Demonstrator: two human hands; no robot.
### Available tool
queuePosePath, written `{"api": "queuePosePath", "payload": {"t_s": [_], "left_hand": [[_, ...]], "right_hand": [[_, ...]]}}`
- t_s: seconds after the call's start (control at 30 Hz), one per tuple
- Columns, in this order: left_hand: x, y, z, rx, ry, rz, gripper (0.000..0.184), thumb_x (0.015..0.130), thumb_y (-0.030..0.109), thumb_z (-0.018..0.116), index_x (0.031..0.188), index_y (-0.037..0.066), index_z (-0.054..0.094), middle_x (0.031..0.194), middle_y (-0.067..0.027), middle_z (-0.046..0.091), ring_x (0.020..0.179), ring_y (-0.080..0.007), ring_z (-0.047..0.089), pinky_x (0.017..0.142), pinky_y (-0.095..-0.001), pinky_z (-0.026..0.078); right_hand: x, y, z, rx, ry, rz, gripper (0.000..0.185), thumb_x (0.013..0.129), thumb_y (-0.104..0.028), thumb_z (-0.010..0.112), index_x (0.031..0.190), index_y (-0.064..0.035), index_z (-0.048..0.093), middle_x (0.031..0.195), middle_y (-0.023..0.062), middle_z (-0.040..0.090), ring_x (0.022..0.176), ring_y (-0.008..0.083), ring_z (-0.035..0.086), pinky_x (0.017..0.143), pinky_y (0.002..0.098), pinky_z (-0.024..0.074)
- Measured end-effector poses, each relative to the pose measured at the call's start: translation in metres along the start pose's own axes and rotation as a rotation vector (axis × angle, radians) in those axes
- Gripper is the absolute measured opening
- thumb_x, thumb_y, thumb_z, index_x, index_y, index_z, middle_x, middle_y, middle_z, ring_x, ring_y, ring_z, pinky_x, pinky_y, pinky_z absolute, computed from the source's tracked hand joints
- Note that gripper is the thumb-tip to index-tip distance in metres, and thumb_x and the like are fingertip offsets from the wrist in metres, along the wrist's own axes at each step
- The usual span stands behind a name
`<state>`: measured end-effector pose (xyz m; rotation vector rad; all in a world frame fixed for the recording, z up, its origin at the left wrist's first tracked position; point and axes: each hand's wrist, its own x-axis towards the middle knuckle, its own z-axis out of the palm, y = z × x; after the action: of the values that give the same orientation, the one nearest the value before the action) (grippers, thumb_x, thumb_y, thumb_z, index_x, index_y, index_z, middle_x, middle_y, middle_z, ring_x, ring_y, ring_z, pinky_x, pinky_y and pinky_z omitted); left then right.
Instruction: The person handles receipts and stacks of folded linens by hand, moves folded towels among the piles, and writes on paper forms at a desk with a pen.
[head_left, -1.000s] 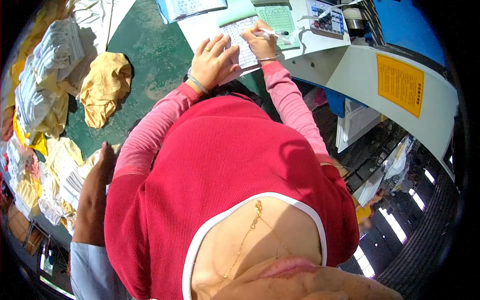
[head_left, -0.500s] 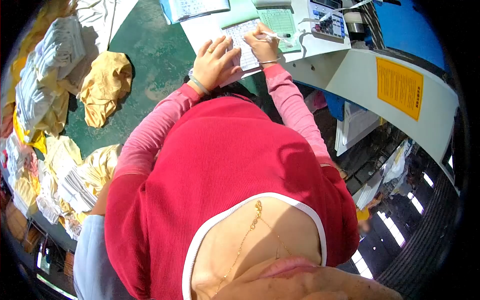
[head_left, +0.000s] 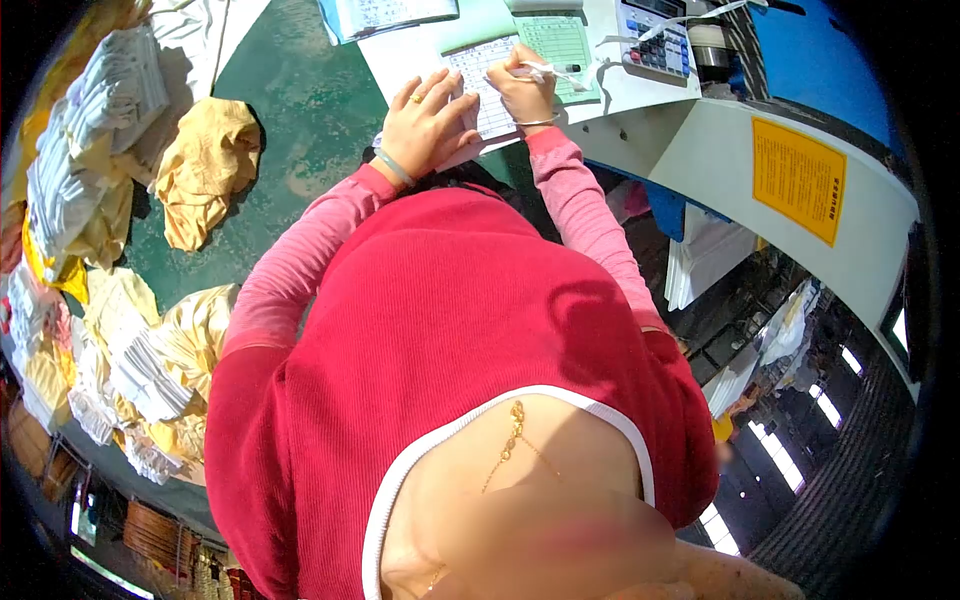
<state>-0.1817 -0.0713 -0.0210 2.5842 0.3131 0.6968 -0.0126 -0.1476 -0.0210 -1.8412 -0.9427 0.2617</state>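
Observation:
My right hand (head_left: pixel 526 94) is closed around a pen (head_left: pixel 550 70) with a white strip running from it, over a printed form (head_left: pixel 494 112) with handwriting in its boxes. The pen's tip is hidden by my fingers. With fingers somewhat spread, my left hand (head_left: pixel 430 122) lies flat on the left edge of that form. A green form pad (head_left: pixel 556 42) lies just beyond, to the right of the written sheet. Beside it sits a calculator (head_left: pixel 655 44), partly crossed by the white strip.
On the green table (head_left: pixel 300 130), a crumpled yellow cloth (head_left: pixel 208 170) lies to my left. Stacks of folded pale fabric (head_left: pixel 95 140) stand farther left, with more yellow and white pieces below. A blue-edged booklet (head_left: pixel 390 14) is at the top. An orange notice (head_left: pixel 797 180) marks a pale panel at right.
A person's light-blue clothing and arm at the lower left have gone from view. My right hand has shifted very slightly with the pen; my left hand stays on the form.

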Motion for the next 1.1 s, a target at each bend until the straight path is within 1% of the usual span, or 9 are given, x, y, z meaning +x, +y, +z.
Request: {"api": "queuePosePath", "payload": {"t_s": [0.17, 0.27, 0.33, 0.73, 0.83, 0.97, 1.0, 1.03, 1.1], "left_hand": [[0.0, -0.001, -0.002, -0.008, -0.006, 0.004, 0.046, 0.075, 0.037, 0.065, 0.116, 0.018, 0.055, 0.123, -0.0084, 0.051, 0.118, -0.0244, 0.045, 0.099, -0.0407, 0.033], [0.0, -0.002, 0.0, -0.008, 0.012, 0.01, 0.043, 0.071, 0.036, 0.067, 0.11, 0.019, 0.057, 0.121, -0.0081, 0.052, 0.117, -0.0244, 0.046, 0.098, -0.0422, 0.033], [0.0, -0.003, 0.002, -0.008, 0.016, 0.006, 0.043, 0.071, 0.036, 0.067, 0.11, 0.019, 0.057, 0.121, -0.0081, 0.052, 0.117, -0.0243, 0.046, 0.098, -0.0421, 0.033], [0.0, -0.002, 0.002, -0.011, 0.006, 0.0, 0.044, 0.073, 0.036, 0.066, 0.112, 0.018, 0.056, 0.122, -0.0085, 0.051, 0.118, -0.0244, 0.045, 0.099, -0.0417, 0.032], [0.0, -0.001, 0.001, -0.016, 0.011, -0.004, 0.042, 0.072, 0.035, 0.066, 0.11, 0.019, 0.056, 0.122, -0.0086, 0.051, 0.118, -0.0243, 0.045, 0.098, -0.0422, 0.032], [-0.001, -0.003, 0.005, -0.019, 0.02, -0.004, 0.041, 0.072, 0.035, 0.066, 0.109, 0.019, 0.057, 0.122, -0.0085, 0.052, 0.117, -0.0245, 0.046, 0.097, -0.0425, 0.033], [-0.001, -0.002, 0.005, -0.019, 0.032, -0.007, 0.041, 0.072, 0.035, 0.066, 0.109, 0.018, 0.057, 0.121, -0.0084, 0.052, 0.117, -0.0245, 0.046, 0.097, -0.0427, 0.033], [0.0, 0.0, 0.005, -0.019, 0.043, -0.009, 0.041, 0.072, 0.035, 0.066, 0.109, 0.018, 0.057, 0.121, -0.0082, 0.052, 0.117, -0.0245, 0.046, 0.097, -0.0428, 0.033], [0.0, 0.001, 0.003, -0.005, 0.036, -0.016, 0.042, 0.073, 0.036, 0.066, 0.11, 0.019, 0.057, 0.121, -0.008, 0.052, 0.117, -0.024, 0.046, 0.097, -0.0413, 0.033]], "right_hand": [[0.001, -0.01, -0.001, -0.042, -0.042, -0.041, 0.027, 0.066, -0.005, 0.066, 0.061, -0.0035, 0.039, 0.055, 0.0034, 0.04, 0.052, 0.0093, 0.038, 0.047, 0.0278, 0.0355], [0.0, -0.01, -0.001, -0.061, -0.045, -0.026, 0.026, 0.067, -0.005, 0.066, 0.062, -0.0035, 0.04, 0.055, 0.0036, 0.041, 0.052, 0.0095, 0.038, 0.047, 0.0274, 0.0358], [0.0, -0.004, 0.0, 0.011, -0.032, 0.016, 0.025, 0.067, -0.006, 0.066, 0.062, -0.0034, 0.041, 0.056, 0.004, 0.041, 0.053, 0.0099, 0.039, 0.048, 0.027, 0.036], [0.0, -0.013, -0.001, -0.139, 0.009, -0.028, 0.026, 0.065, -0.005, 0.066, 0.061, -0.0037, 0.041, 0.055, 0.0039, 0.041, 0.051, 0.0096, 0.039, 0.047, 0.0273, 0.0366], [0.001, 0.004, -0.004, 0.066, -0.03, 0.021, 0.027, 0.065, -0.003, 0.066, 0.06, -0.0045, 0.04, 0.055, 0.001, 0.042, 0.053, 0.0075, 0.04, 0.047, 0.0271, 0.0374], [-0.009, -0.005, -0.018, 0.352, 0.013, 0.286, 0.032, 0.067, 0.001, 0.064, 0.057, -0.0073, 0.035, 0.053, -0.0021, 0.042, 0.046, 0.0056, 0.042, 0.04, 0.0238, 0.0366], [-0.015, -0.012, -0.021, 0.349, 0.033, 0.261, 0.032, 0.068, 0.001, 0.064, 0.057, -0.0084, 0.035, 0.052, -0.0019, 0.042, 0.043, 0.0054, 0.04, 0.037, 0.0222, 0.0354], [-0.024, -0.015, -0.026, 0.312, 0.009, 0.312, 0.029, 0.067, 0.0, 0.064, 0.057, -0.007, 0.038, 0.052, -0.0018, 0.042, 0.045, 0.0056, 0.041, 0.04, 0.0234, 0.0357], [-0.039, -0.015, -0.035, 0.041, -0.074, 0.167, 0.026, 0.067, -0.003, 0.065, 0.058, -0.0053, 0.041, 0.052, -0.0016, 0.042, 0.049, 0.0054, 0.04, 0.045, 0.0241, 0.035]]}}
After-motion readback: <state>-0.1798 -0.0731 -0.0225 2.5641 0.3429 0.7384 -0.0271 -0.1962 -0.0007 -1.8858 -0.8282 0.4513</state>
